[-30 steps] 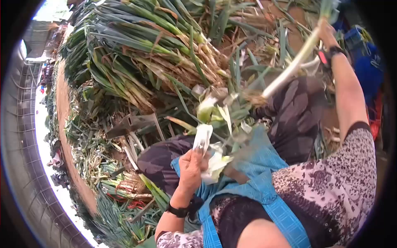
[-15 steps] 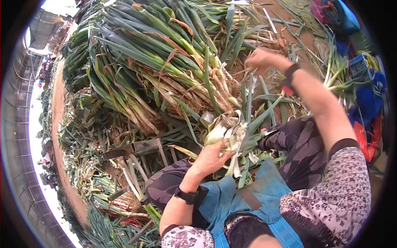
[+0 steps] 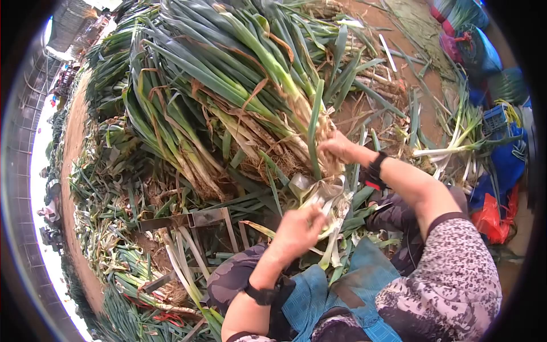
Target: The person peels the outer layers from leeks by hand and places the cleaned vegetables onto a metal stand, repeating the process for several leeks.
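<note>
A big pile of long green leeks point(image 3: 228, 74) lies across the upper middle, root ends toward me. My right hand point(image 3: 337, 147) is closed around the dry, pale root end of a leek point(image 3: 305, 108) at the pile's right edge. Just in front of my lap, my left hand point(image 3: 299, 228) has its fingers bent near the peeled leaf scraps point(image 3: 336, 214); motion blur hides whether it holds anything. Those whitish scraps and loose leaves lie between my knees, over the blue apron point(image 3: 342, 279).
A metal frame point(image 3: 188, 219) stands by my left knee, with leek waste around it. Trimmed leeks point(image 3: 450, 149) lie at the right, near a blue crate point(image 3: 496, 118) and a red plastic bag point(image 3: 491, 219). Bagged bundles point(image 3: 478, 48) sit at the upper right.
My right hand has moved down and left onto the leek's root end and closed on it. My left hand has shifted slightly, and the camera view has turned a little.
</note>
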A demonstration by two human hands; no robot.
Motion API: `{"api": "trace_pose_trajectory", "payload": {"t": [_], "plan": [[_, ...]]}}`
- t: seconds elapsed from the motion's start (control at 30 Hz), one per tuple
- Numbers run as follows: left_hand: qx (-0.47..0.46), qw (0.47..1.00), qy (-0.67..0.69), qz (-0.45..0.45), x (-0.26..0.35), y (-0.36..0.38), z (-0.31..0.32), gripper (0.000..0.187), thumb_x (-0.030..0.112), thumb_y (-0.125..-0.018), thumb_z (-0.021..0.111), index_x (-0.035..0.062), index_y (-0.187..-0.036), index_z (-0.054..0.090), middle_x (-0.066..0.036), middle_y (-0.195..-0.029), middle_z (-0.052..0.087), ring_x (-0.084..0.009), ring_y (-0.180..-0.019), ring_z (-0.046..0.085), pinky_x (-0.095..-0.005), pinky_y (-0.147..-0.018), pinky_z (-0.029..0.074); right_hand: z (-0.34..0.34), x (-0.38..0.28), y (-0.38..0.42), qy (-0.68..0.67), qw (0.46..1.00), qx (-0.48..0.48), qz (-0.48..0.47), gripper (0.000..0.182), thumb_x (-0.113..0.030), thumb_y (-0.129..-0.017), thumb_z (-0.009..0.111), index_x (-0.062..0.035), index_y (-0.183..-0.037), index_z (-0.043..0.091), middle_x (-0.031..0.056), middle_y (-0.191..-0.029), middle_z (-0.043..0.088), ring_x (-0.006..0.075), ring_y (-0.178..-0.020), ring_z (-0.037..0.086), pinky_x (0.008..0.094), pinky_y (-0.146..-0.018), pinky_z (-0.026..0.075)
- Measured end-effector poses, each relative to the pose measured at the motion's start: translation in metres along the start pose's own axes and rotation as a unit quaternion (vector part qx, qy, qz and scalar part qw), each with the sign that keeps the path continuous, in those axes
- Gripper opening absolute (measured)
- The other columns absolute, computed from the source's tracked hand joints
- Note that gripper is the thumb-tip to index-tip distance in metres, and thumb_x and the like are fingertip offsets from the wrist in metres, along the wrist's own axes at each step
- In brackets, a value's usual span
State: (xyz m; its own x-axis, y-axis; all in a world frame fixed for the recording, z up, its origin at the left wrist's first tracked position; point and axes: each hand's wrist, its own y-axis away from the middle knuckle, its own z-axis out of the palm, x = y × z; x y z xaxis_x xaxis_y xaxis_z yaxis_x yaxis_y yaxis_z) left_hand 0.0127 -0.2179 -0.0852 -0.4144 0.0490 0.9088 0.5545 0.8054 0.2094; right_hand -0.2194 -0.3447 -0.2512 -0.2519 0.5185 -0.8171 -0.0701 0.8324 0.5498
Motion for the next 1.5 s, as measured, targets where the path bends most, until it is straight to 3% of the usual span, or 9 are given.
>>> {"api": "trace_pose_trajectory", "payload": {"t": [0.43,0.47,0.57,0.77,0.9,1.0,1.1,1.3,1.5], "plan": [[0.252,0.851,0.448,-0.113,-0.035,-0.078,0.033,0.02,0.01,-0.086,0.064,-0.0005,-0.102,0.059,-0.007,-0.087,0.064,-0.016,-0.065,0.061,-0.0292,-0.057,0.051,0.065,-0.009,0.359,0.259,0.9,-0.348,-0.051,0.059,-0.057,-0.078,0.065,0.0025,-0.081,0.067,0.015,-0.073,0.067,0.022,-0.063,0.067,0.0356,-0.061,0.054],[0.245,0.829,0.487,-0.124,-0.03,-0.074,0.039,0.016,0.01,-0.087,0.063,0.0002,-0.099,0.06,-0.007,-0.086,0.064,-0.0166,-0.062,0.061,-0.0303,-0.054,0.051,0.057,-0.023,0.34,0.267,0.865,-0.375,0.202,0.06,-0.059,-0.079,0.062,-0.0002,-0.089,0.067,0.0142,-0.073,0.067,0.0214,-0.061,0.066,0.0351,-0.057,0.053],[0.169,0.769,0.602,-0.132,-0.009,-0.062,0.033,0.024,0.022,-0.094,0.055,0.0012,-0.104,0.058,-0.009,-0.089,0.064,-0.0219,-0.073,0.063,-0.038,-0.064,0.054,0.041,-0.03,0.285,0.259,0.965,-0.035,-0.033,0.09,-0.077,-0.071,0.052,0.011,-0.084,0.062,0.0231,-0.077,0.065,0.0357,-0.081,0.065,0.0415,-0.074,0.051],[0.167,0.762,0.621,-0.082,-0.002,-0.047,0.02,0.028,0.025,-0.094,0.053,0.0022,-0.11,0.057,-0.008,-0.096,0.063,-0.0211,-0.083,0.061,-0.037,-0.075,0.052,0.064,-0.036,0.212,0.068,0.949,0.18,-0.25,0.035,-0.032,-0.088,0.058,0.002,-0.08,0.062,0.0233,-0.064,0.059,0.0357,-0.063,0.062,0.0425,-0.061,0.048],[0.182,0.781,0.594,-0.056,-0.004,-0.039,0.01,0.028,0.023,-0.092,0.058,0.0036,-0.112,0.058,-0.005,-0.098,0.063,-0.0177,-0.086,0.06,-0.034,-0.075,0.05,0.049,0.006,0.293,0.238,0.931,-0.191,0.199,0.029,-0.025,-0.091,0.047,-0.0003,-0.087,0.062,0.0103,-0.056,0.06,0.0169,-0.045,0.058,0.0306,-0.04,0.046],[0.19,0.794,0.574,-0.064,0.013,-0.033,0.014,0.028,0.025,-0.091,0.061,0.0014,-0.106,0.06,-0.007,-0.096,0.063,-0.0176,-0.083,0.061,-0.0333,-0.069,0.052,0.035,0.07,0.276,0.498,0.824,-0.25,-0.097,0.042,-0.039,-0.09,0.051,-0.0001,-0.103,0.06,0.0154,-0.081,0.064,0.0269,-0.07,0.063,0.0398,-0.062,0.051],[0.172,0.862,0.466,-0.096,0.031,-0.027,0.026,0.03,0.028,-0.09,0.061,-0.0005,-0.101,0.061,-0.009,-0.09,0.064,-0.0171,-0.074,0.062,-0.031,-0.061,0.052,0.01,-0.062,0.253,0.071,0.995,0.016,-0.07,0.046,-0.042,-0.091,0.052,0.0029,-0.1,0.061,0.0187,-0.09,0.064,0.0273,-0.081,0.064,0.0385,-0.07,0.051],[0.271,0.944,0.162,-0.1,0.022,0.018,0.074,0.035,0.025,-0.094,0.049,-0.0045,-0.081,0.061,-0.005,-0.063,0.058,-0.015,-0.054,0.054,-0.032,-0.051,0.043,0.011,-0.09,0.191,-0.283,0.953,0.059,-0.091,0.033,-0.029,-0.092,0.058,0.004,-0.096,0.058,0.0121,-0.078,0.066,0.0194,-0.062,0.064,0.0302,-0.058,0.054],[-0.116,0.906,-0.005,-0.406,0.005,0.108,0.075,0.027,0.028,-0.089,0.06,0.0015,-0.088,0.065,-0.011,-0.067,0.064,-0.0163,-0.05,0.055,-0.0317,-0.051,0.049,0.006,-0.113,0.214,-0.379,0.921,-0.052,-0.073,0.024,-0.021,-0.094,0.054,0.0029,-0.096,0.053,0.0135,-0.074,0.064,0.021,-0.061,0.064,0.0324,-0.057,0.054]]}}
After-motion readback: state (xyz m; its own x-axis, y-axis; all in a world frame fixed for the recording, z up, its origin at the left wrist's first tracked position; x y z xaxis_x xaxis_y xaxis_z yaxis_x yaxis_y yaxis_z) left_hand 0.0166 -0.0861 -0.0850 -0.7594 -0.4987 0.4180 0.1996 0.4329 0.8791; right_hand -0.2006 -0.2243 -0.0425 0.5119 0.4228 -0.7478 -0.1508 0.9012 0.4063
